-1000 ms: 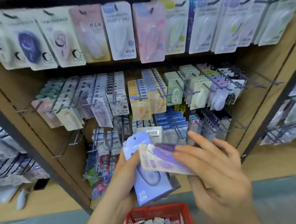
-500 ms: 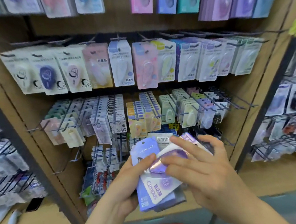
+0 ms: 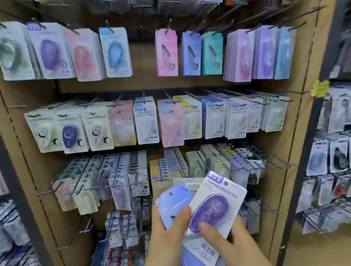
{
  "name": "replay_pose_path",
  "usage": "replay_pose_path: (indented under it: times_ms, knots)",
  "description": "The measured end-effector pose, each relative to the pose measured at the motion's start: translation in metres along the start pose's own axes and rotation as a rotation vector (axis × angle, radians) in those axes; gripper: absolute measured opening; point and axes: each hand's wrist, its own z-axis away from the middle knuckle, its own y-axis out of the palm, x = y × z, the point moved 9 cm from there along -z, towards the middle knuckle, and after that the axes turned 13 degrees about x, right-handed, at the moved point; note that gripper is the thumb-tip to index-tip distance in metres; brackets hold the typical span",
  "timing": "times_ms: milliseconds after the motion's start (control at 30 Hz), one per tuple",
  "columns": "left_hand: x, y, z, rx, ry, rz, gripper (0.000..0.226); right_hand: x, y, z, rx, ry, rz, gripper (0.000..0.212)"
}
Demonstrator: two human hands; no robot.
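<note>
Now the purple Campus pack (image 3: 213, 208) stands upright, face to the camera, where half a second ago it lay skewed across the stack. Right hand (image 3: 230, 251) pinches it, thumb on the blister, fingers behind the card. Left hand (image 3: 162, 242) grips the blue pack (image 3: 173, 203) underneath, thumb on its face, barcoded pack (image 3: 191, 186) tucked behind. View has tilted up the pegboard rack (image 3: 142, 64). Probably checking the label to find its matching hook

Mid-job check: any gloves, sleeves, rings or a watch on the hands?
No gloves: the left hand and right hand are bare. No ring, watch or bracelet shows. Both forearms are bare down to the picture's bottom edge, no sleeve in view.
</note>
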Motion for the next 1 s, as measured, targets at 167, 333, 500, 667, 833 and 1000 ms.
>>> replay_pose_path:
  times_ms: [167, 333, 500, 667, 833, 1000]
  knots:
    - [-0.001, 0.015, 0.001, 0.102, -0.06, -0.009, 0.078, 0.007, 0.008, -0.004, 0.089, -0.023, -0.047, 0.052]
    - [0.002, 0.024, -0.002, 0.189, -0.119, 0.137, 0.055, -0.001, 0.013, -0.009, 0.07, -0.056, -0.112, 0.054]
    - [-0.01, 0.024, -0.008, 0.179, -0.029, 0.219, 0.052, 0.007, 0.023, -0.019, 0.127, -0.114, -0.068, 0.063]
    - [-0.022, 0.012, -0.024, 0.23, -0.058, 0.263, 0.037, 0.022, 0.032, -0.035, 0.168, -0.1, -0.12, 0.073]
    - [-0.045, -0.008, -0.05, 0.311, -0.023, 0.26, 0.045, 0.033, 0.052, -0.063, 0.224, -0.081, -0.03, 0.081]
    - [-0.101, -0.03, -0.074, 0.328, 0.257, 0.093, 0.059, 0.043, 0.072, -0.09, 0.143, -0.155, 0.051, 0.057]
